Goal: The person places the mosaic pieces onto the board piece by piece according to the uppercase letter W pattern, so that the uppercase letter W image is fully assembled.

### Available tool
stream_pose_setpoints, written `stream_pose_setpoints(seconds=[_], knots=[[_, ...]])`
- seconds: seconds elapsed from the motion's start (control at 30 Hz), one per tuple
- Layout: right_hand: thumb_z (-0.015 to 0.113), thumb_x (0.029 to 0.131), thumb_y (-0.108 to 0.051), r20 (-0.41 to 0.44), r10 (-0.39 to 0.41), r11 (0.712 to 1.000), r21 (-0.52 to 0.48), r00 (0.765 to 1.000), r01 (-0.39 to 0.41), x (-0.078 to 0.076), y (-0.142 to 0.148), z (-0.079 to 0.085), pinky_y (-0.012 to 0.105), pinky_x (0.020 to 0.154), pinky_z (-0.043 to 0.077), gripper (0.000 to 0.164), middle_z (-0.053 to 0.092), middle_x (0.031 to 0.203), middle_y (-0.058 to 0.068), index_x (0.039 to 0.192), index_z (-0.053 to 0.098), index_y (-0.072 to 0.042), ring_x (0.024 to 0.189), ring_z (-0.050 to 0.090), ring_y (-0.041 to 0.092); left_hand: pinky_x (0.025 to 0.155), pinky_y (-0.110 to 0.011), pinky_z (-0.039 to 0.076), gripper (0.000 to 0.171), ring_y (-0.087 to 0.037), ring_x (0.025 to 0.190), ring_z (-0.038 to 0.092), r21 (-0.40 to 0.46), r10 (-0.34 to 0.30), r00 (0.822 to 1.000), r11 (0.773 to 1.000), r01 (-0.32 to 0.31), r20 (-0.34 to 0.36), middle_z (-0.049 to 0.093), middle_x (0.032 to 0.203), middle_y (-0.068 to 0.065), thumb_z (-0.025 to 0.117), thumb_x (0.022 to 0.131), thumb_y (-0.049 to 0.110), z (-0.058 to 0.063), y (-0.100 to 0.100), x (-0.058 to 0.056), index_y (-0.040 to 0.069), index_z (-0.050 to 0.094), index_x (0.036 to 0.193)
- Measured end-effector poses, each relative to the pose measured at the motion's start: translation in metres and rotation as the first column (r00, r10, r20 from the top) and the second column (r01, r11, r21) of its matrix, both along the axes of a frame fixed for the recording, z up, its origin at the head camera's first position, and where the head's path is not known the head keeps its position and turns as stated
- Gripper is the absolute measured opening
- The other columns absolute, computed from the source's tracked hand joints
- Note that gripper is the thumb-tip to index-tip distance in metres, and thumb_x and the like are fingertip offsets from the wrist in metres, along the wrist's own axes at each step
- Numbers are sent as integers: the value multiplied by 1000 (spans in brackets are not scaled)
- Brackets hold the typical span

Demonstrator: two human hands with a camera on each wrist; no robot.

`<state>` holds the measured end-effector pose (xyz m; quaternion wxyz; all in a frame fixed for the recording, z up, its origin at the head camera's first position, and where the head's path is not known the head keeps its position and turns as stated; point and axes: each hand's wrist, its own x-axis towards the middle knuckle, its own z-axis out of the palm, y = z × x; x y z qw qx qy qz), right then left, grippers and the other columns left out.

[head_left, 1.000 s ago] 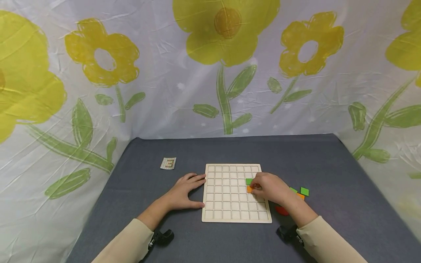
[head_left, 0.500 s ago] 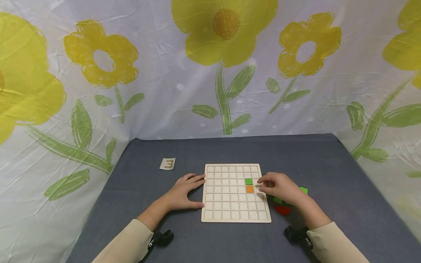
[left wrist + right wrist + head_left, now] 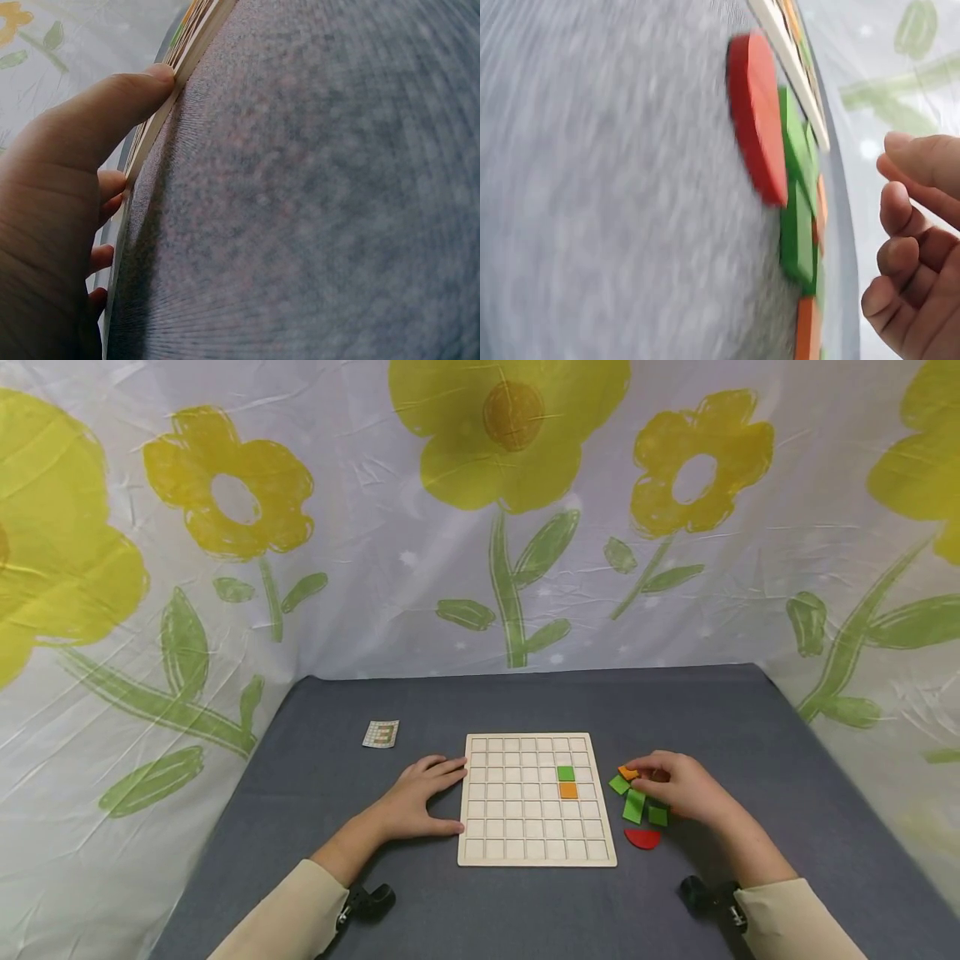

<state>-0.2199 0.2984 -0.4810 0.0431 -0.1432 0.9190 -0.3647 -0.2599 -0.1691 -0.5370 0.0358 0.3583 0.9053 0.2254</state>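
A pale wooden grid board (image 3: 517, 810) lies on the cloth, with a green square tile (image 3: 566, 773) directly above an orange square tile (image 3: 568, 791) near its right side. My left hand (image 3: 423, 800) rests along the board's left edge, thumb and fingers spread; the left wrist view shows the thumb (image 3: 124, 105) against the rim. Right of the board, my right hand (image 3: 678, 785) hovers over a pile of loose tiles, fingers loosely bent and nothing seen between them. Under it lie green tiles (image 3: 633, 806), an orange piece (image 3: 627, 772) and a red half-round piece (image 3: 642, 838). The hand hides part of the pile.
A small card (image 3: 381, 734) with a printed grid pattern lies behind the left hand. Dark grey cloth (image 3: 525, 914) covers the table, and a flowered curtain (image 3: 360, 568) hangs behind and at both sides.
My right hand has moved right, off the board's right columns to over the loose tiles. The green and orange tiles on the board now show fully. My left hand has stayed put.
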Motion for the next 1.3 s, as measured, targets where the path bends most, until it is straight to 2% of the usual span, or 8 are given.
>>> stream_pose_setpoints(seconds=[0.27, 0.6, 0.83, 1.0, 1.3], knots=[[74, 97, -19, 26, -79, 997, 16, 997, 78, 6, 28, -6, 29, 55, 41, 33, 54, 84, 3, 125, 72, -1, 66, 48, 15, 114, -65, 21, 94, -32, 149, 27, 12, 0, 1000, 1000, -1, 14, 33, 165, 6, 73, 84, 68, -1, -1, 0, 20, 43, 159], [75, 96, -17, 37, -125, 991, 48, 991, 123, 14, 56, -11, 29, 61, 40, 34, 56, 84, 2, 124, 72, 1, 71, 49, 13, 114, -65, 21, 94, -32, 149, 27, 5, -1, 1000, 1000, 1, 14, 33, 165, 6, 73, 84, 68, 0, -2, 0, 19, 43, 159], [75, 93, -14, 78, -139, 988, 73, 987, 133, 20, 69, -13, 29, 61, 38, 34, 53, 83, 2, 120, 69, 7, 73, 48, 15, 114, -66, 21, 94, -33, 149, 27, 14, -5, 1000, 1000, 4, 15, 34, 165, 4, 74, 84, 66, 1, -1, 0, 18, 44, 158], [79, 91, -16, 90, -186, 979, 100, 978, 177, 23, 75, -17, 30, 59, 34, 34, 49, 80, 2, 115, 70, 6, 70, 45, 16, 113, -65, 22, 95, -33, 148, 28, 12, -8, 1000, 1000, 8, 7, 34, 165, 2, 74, 84, 67, 1, -1, 0, 17, 43, 159], [78, 91, -17, 60, -220, 969, 126, 974, 212, 25, 76, -20, 31, 59, 33, 31, 49, 78, 2, 113, 71, 4, 69, 45, 18, 112, -67, 23, 94, -34, 148, 30, 21, -15, 1000, 1000, 15, -3, 36, 164, 1, 73, 84, 67, 0, -1, -1, 17, 44, 158]])
